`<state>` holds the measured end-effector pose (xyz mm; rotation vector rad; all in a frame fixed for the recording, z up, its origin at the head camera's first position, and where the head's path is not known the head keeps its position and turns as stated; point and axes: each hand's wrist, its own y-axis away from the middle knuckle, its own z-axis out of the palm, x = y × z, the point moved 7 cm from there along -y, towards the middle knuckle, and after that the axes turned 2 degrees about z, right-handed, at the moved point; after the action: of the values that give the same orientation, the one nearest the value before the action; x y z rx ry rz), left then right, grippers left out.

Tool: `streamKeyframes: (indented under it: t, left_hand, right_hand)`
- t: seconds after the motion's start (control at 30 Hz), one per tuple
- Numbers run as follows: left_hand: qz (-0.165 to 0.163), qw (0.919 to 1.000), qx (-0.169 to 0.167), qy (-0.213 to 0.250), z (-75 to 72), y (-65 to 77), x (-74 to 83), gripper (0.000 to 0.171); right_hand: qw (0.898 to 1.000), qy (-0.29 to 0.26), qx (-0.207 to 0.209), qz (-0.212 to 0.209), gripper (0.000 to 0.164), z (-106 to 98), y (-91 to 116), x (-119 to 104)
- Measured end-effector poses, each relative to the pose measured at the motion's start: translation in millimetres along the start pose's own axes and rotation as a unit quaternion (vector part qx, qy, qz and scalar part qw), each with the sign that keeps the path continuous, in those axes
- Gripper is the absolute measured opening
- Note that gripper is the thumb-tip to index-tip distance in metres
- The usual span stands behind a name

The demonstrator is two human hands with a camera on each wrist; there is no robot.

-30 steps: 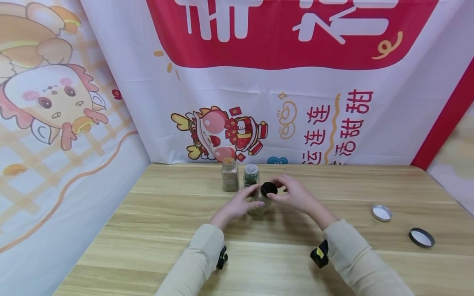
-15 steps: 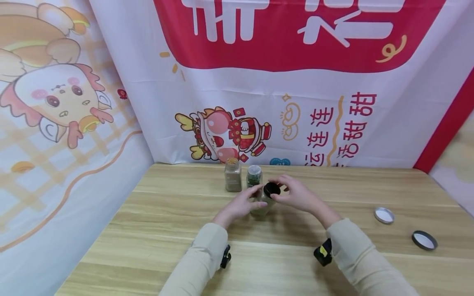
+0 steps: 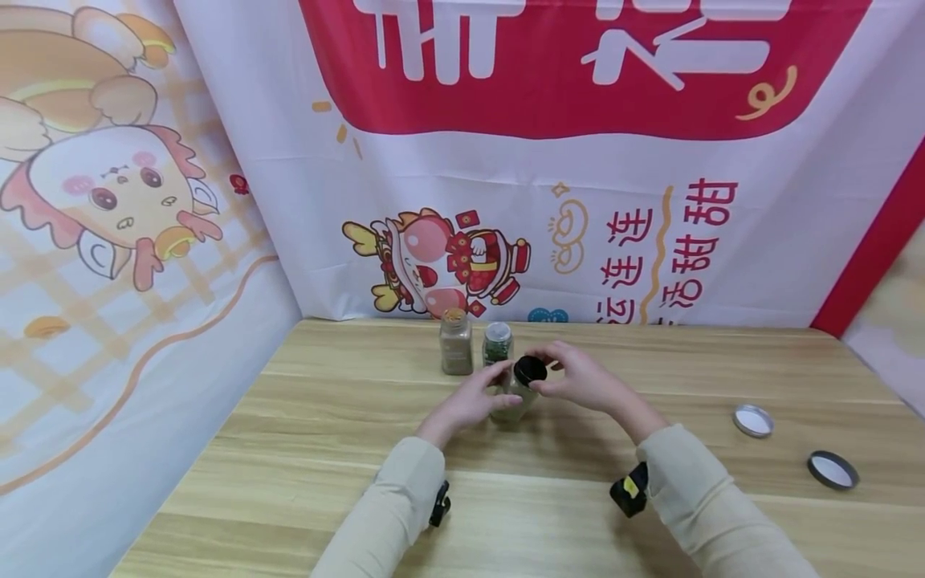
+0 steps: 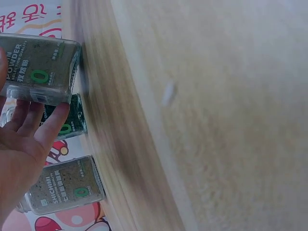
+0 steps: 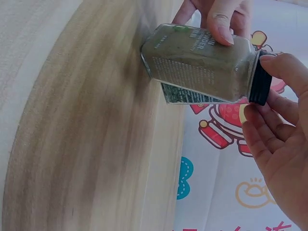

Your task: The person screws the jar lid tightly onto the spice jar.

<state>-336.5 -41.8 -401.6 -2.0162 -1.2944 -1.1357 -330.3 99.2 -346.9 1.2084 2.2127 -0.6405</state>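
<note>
A square glass spice jar (image 5: 197, 62) of greenish-brown powder is between both hands, its black screw cap (image 5: 261, 79) on top. My left hand (image 3: 473, 397) holds the jar's body from the left, thumb on the near side and fingers behind. With thumb and fingers, my right hand (image 3: 581, 381) pinches the rim of the black cap. Just behind stands a jar of green dried herbs (image 3: 498, 347), partly hidden by the held jar. To its left is an uncapped jar of brown powder (image 3: 457, 349).
On the right part of the wooden table (image 3: 325, 449) lie a silver lid (image 3: 753, 421) and a black lid (image 3: 833, 470), both with their white insides up. A printed cloth (image 3: 462, 185) hangs along the table's back edge.
The head view has shifted slightly. Both hands stay at the same jar, the left on its body and the right at its black cap, with hardly any visible movement.
</note>
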Motion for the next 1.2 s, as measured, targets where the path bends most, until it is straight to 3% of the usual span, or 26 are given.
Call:
streamKeyframes:
  t: [0.2,0.57,0.8,0.97,1.2]
  left_hand:
    - [0.016,0.9996,0.002,-0.024,2.7,-1.8,2.1,0.063]
    - [0.043,0.9978,-0.004,-0.050,6.6,-5.4,9.9,0.059]
    - [0.017,0.9991,0.018,-0.034,-4.8,3.0,0.3,0.060]
    - [0.019,0.9986,0.026,-0.042,-5.1,6.1,-3.4,0.060]
    - [0.066,0.9958,0.017,-0.062,6.0,-2.3,11.9,0.058]
  right_hand:
    - [1.000,0.001,-0.005,-0.001,0.043,-3.4,3.1,0.7]
    - [1.000,0.011,0.020,0.014,0.038,-8.3,3.3,9.9]
    - [0.999,0.029,0.021,0.000,0.037,2.3,-6.1,-1.5]
    - [0.999,0.046,0.016,0.002,0.038,6.1,-6.9,-3.4]
    - [0.998,0.044,0.033,0.017,0.035,-6.6,1.8,4.4]
